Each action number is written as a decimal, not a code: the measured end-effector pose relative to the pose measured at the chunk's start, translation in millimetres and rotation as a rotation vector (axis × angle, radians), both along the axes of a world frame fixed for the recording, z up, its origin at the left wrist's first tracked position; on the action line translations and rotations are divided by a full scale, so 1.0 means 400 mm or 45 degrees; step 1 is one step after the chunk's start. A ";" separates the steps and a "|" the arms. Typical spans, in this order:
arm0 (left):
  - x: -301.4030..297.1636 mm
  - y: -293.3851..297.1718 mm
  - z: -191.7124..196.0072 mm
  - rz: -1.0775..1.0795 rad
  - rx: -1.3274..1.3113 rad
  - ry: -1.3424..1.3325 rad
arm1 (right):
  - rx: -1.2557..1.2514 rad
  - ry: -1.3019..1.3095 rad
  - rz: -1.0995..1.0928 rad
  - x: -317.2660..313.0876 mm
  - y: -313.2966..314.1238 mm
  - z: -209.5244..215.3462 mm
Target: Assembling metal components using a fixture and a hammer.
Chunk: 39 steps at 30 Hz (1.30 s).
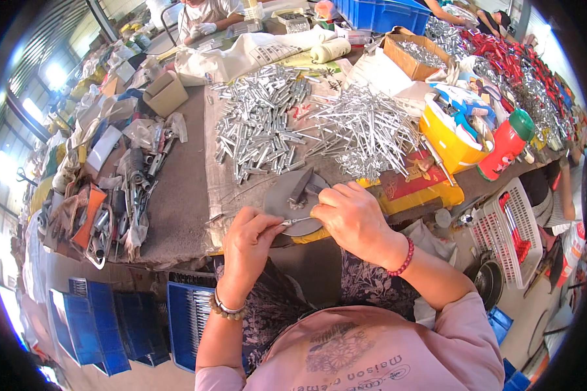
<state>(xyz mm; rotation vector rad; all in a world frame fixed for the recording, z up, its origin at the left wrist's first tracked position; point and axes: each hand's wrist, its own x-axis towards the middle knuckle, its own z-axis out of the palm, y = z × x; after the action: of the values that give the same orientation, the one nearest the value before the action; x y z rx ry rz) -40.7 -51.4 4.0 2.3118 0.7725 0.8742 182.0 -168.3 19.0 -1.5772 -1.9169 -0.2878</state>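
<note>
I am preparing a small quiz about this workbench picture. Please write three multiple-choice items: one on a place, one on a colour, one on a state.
1. Where does the red bottle with the green cap stand?
A. right of the yellow tub
B. on the floor
C. inside the blue crate

2. What colour is the bead bracelet on the right wrist?
A. blue
B. red
C. white

3. What are the two hands doing?
A. resting empty and apart
B. both gripping the bottle
C. together holding a thin metal piece

Key: 1 A, it stands just right of the yellow tub. 2 B, the beads are red. 3 C, the left hand and right hand meet on a thin metal piece over a grey round plate.
</note>
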 end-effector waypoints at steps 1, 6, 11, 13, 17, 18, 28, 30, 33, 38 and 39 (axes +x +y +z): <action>0.000 0.001 -0.002 0.003 0.010 -0.012 | -0.011 -0.004 0.026 0.001 0.002 0.004; 0.004 0.001 -0.002 -0.011 0.023 -0.032 | -0.032 0.040 0.113 0.004 0.017 -0.005; 0.002 -0.004 0.007 -0.017 0.051 0.042 | -0.028 0.077 0.129 0.008 0.012 -0.009; 0.001 -0.004 0.007 -0.022 0.069 0.038 | 0.045 0.105 0.029 0.042 0.013 0.009; -0.002 -0.008 0.012 -0.007 0.090 0.055 | 0.037 0.182 -0.326 0.168 0.012 0.011; 0.000 -0.008 0.012 -0.011 0.089 0.049 | 0.037 0.176 -0.329 0.180 0.010 0.005; -0.001 -0.012 0.008 -0.003 0.090 0.025 | -0.109 -0.040 -0.251 0.189 0.052 -0.006; 0.000 -0.012 0.008 -0.015 0.092 0.016 | -0.133 -0.053 -0.235 0.189 0.060 -0.009; 0.000 -0.013 0.009 -0.009 0.084 0.018 | -0.138 -0.085 -0.248 0.189 0.074 -0.010; -0.001 -0.011 0.006 -0.016 0.131 0.008 | -0.246 0.468 -0.310 0.192 0.071 -0.004; 0.000 -0.012 0.007 -0.012 0.129 0.007 | -0.248 0.467 -0.307 0.190 0.069 -0.006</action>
<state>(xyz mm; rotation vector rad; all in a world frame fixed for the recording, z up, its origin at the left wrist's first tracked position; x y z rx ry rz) -40.7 -56.3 6.9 2.4053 0.7343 0.9225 258.0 -140.8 16.8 -1.8461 -1.5120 0.0900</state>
